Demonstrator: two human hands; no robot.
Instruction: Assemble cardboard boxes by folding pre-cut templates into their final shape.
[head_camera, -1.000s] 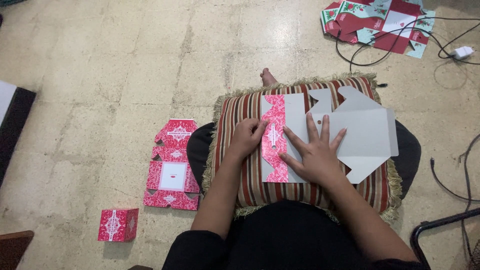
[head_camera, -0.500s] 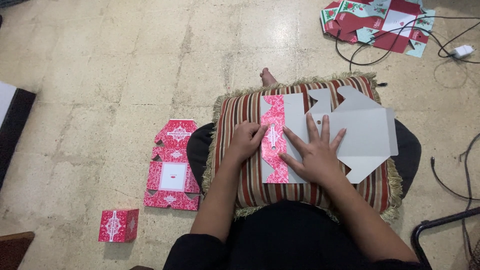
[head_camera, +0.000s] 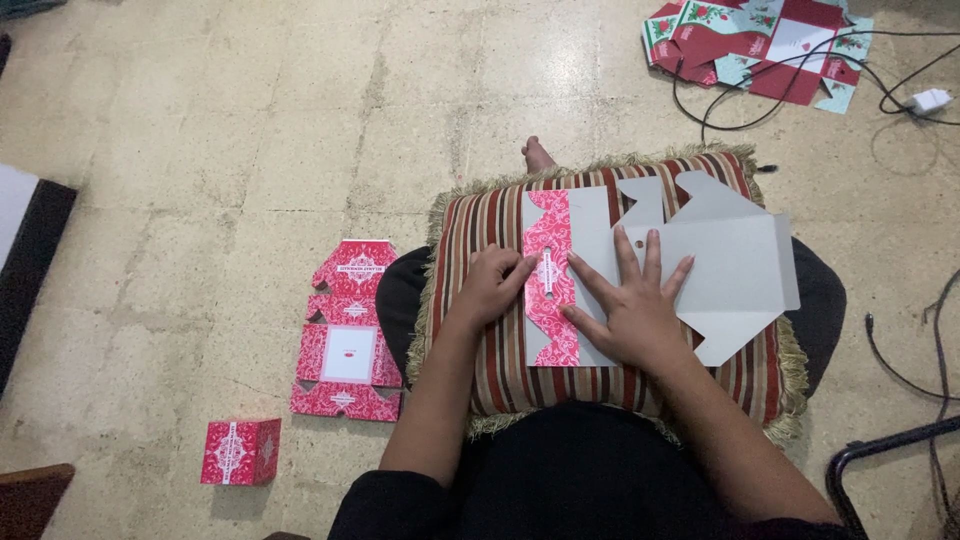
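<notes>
Here, a grey card box blank (head_camera: 720, 265) is pinned flat on a striped cushion (head_camera: 480, 230) by the right hand (head_camera: 630, 310), fingers spread apart; its red folded flap (head_camera: 550, 290) is pressed by the left hand (head_camera: 490, 285), fingers curled together.

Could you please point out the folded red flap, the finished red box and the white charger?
folded red flap (head_camera: 549, 285), head view, middle of the patterned strip.
finished red box (head_camera: 239, 452), head view, its front face.
white charger (head_camera: 929, 100), head view, centre of its body.
</notes>
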